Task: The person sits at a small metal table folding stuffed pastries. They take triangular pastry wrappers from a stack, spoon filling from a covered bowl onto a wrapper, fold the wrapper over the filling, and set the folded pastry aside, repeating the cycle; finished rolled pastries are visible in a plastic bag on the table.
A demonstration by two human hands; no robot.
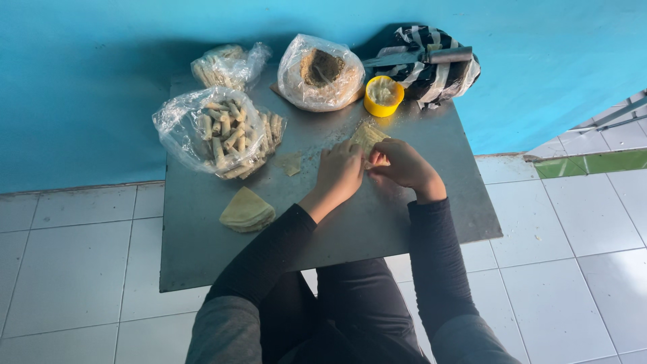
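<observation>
Item: thin pastry wrapper (367, 137), flat on the grey metal table (404, 222), mid-roll. Left hand (339, 170) and right hand (402, 164) both curl over its near edge, fingers pressing down — not lifting. Advice: keep the fold tight and even, thumbs tucking the filling in. Nearby — yellow cup (383, 96), bag of finished rolls (219, 131), wrapper stack (247, 210).

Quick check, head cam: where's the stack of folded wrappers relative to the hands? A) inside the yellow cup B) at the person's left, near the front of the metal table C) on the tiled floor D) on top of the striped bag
B: the stack of folded wrappers lies on the bare metal table, at the person's left of the left hand and right hand, which press a wrapper.
</observation>
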